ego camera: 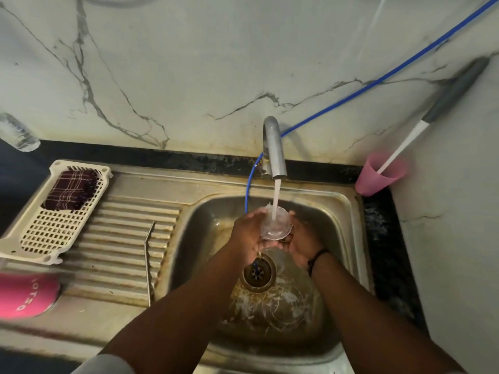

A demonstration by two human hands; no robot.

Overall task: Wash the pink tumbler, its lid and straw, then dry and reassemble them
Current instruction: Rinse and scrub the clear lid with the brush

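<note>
Both hands hold the clear round lid (275,224) under the water running from the tap (274,147), above the steel sink (348,209). My left hand (247,230) grips its left edge and my right hand (299,240) cups it from the right and below. The pink tumbler (25,295) lies on its side on the draining board at the far left. A clear straw (148,255) lies along the draining board near the sink's left rim.
A cream plastic basket (48,230) with a dark checked cloth (71,188) sits on the draining board. A pink cup (380,174) holding a long-handled brush stands at the right corner. A blue hose (378,79) runs along the wall into the sink. The drain (258,273) lies below my hands.
</note>
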